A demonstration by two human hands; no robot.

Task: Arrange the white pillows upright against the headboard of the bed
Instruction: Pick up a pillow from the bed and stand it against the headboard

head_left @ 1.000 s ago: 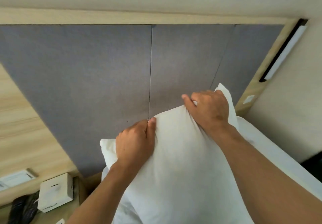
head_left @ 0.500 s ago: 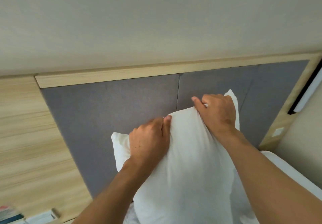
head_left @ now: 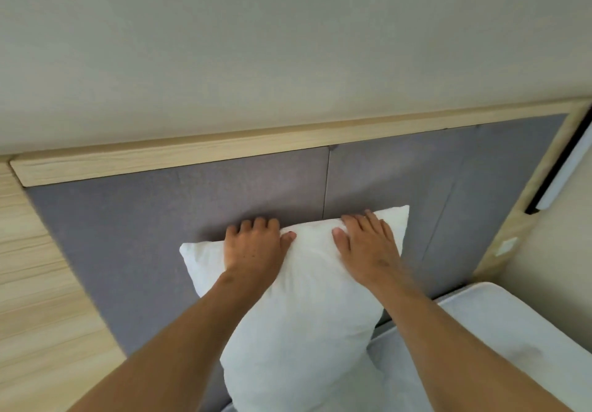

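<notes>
One white pillow point(head_left: 304, 299) stands upright on the bed, its top edge leaning against the grey padded headboard point(head_left: 160, 219). My left hand point(head_left: 256, 248) grips the pillow's top edge left of the middle, fingers curled over the back and thumb on the front. My right hand point(head_left: 368, 245) lies flat on the top right part of the pillow, fingers spread and pressing toward the headboard. The pillow's bottom runs out of the frame between my forearms. No other pillow is in view.
The white mattress point(head_left: 499, 331) shows at the lower right. A light wooden rail point(head_left: 192, 155) caps the headboard. A wood-grain wall panel point(head_left: 38, 283) is on the left. A wall light point(head_left: 563, 174) and a small white plate point(head_left: 506, 246) are on the right frame.
Both hands pinched the pillow's top edge before. The pillow now leans on the headboard, my right hand has flattened out on it, and my view has tilted upward.
</notes>
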